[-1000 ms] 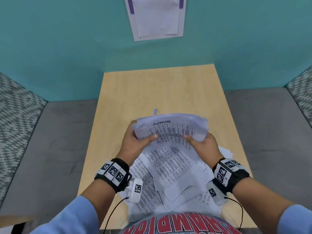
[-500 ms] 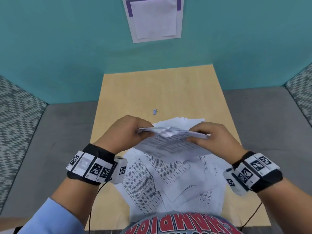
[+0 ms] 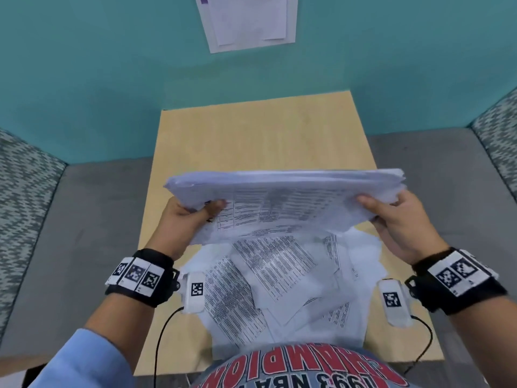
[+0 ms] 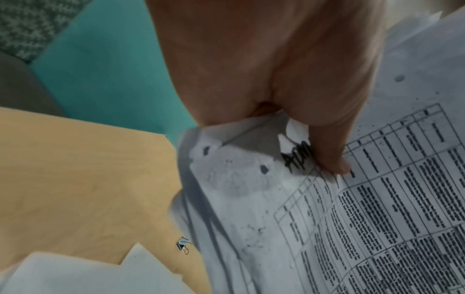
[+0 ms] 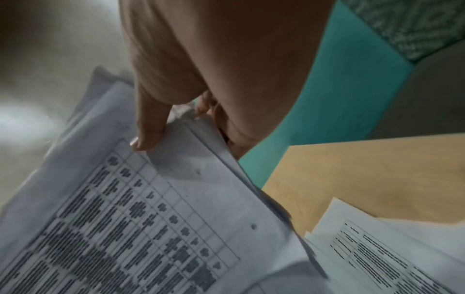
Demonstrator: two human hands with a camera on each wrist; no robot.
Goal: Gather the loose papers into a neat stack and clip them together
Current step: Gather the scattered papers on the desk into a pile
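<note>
We are holding a bundle of papers (image 3: 282, 203) in the air over the wooden surface (image 3: 260, 138). Our left hand (image 3: 184, 222) is pinching its left edge, thumb (image 4: 327, 151) on the printed top sheet, fingers hidden underneath. Our right hand (image 3: 397, 219) is pinching the right edge the same way, thumb (image 5: 148, 129) on top. More loose sheets (image 3: 279, 278) are lying scattered on the surface below the bundle. A small binder clip (image 4: 183, 243) is sitting on the bare wood just beside them, untouched.
</note>
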